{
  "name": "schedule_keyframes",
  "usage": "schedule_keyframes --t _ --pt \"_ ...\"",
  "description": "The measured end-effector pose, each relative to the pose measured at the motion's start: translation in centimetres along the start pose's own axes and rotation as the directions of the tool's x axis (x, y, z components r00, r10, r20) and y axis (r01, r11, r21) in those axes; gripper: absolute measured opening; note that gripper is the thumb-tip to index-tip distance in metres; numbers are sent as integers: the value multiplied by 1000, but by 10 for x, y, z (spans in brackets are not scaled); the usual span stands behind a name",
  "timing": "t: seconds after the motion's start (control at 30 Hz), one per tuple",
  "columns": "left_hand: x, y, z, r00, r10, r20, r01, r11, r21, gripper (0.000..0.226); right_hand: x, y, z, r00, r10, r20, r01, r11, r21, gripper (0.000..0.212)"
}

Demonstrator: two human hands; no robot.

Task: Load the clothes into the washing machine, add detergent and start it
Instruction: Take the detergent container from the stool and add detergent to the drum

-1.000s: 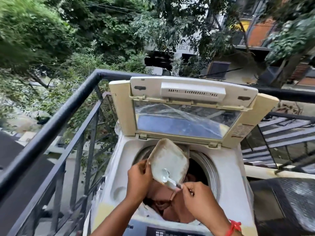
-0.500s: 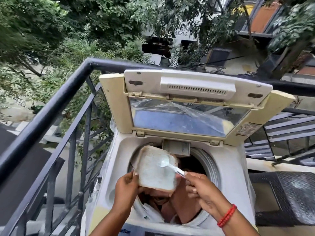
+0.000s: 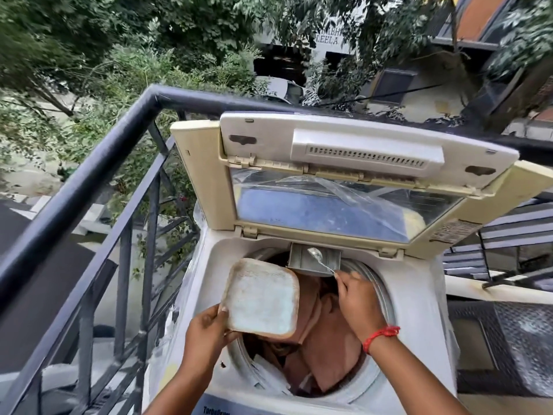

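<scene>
Black metal railing [image 3: 98, 172] runs along the left of a top-loading washing machine [image 3: 419, 319], lid [image 3: 344, 172] raised. Left hand [image 3: 206, 333] grips the lower-left edge of a square detergent tub [image 3: 263, 301], tilted over the drum opening. Brown and white clothes [image 3: 326, 351] fill the drum. Right hand [image 3: 359, 301] — red thread at the wrist — pinches a metal spoon [image 3: 321, 260], its bowl over the grey detergent drawer [image 3: 314, 260] at the drum's rear rim. Front panel reads "Turbo…", partly cut off; a far wall shows "LEELA".
</scene>
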State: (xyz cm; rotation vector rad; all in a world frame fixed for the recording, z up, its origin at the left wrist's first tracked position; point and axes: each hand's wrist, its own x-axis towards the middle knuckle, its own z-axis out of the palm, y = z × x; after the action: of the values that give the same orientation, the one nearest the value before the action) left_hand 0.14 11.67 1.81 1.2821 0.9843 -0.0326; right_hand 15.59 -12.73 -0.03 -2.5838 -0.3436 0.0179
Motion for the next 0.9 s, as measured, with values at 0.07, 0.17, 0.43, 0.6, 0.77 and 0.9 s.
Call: schedule_keyframes --t 0.07,0.17,0.43,0.6,0.77,0.9 --pt "0 0 1 1000 -1 18 0 1000 22 24 -2 1 5 998 -46 41 48 998 -40 17" --pt "0 1 3 999 4 33 -5 1000 24 25 -4 2 7 991 -103 91 117 980 -159 25" --pt "-4 -2 7 999 -21 39 20 999 31 26 -5 12 15 983 -89 158 127 959 -252 48" --pt "-9 -1 17 999 -26 42 24 999 40 23 -10 9 -1 1000 -9 -21 10 998 66 28" --pt "-13 0 38 994 -42 99 40 999 25 24 -43 -6 -33 990 -66 -128 93 971 220 28" --pt "-29 4 62 976 -70 208 69 998 11 26 -78 -10 -41 987 -161 -25 163 963 213 32"
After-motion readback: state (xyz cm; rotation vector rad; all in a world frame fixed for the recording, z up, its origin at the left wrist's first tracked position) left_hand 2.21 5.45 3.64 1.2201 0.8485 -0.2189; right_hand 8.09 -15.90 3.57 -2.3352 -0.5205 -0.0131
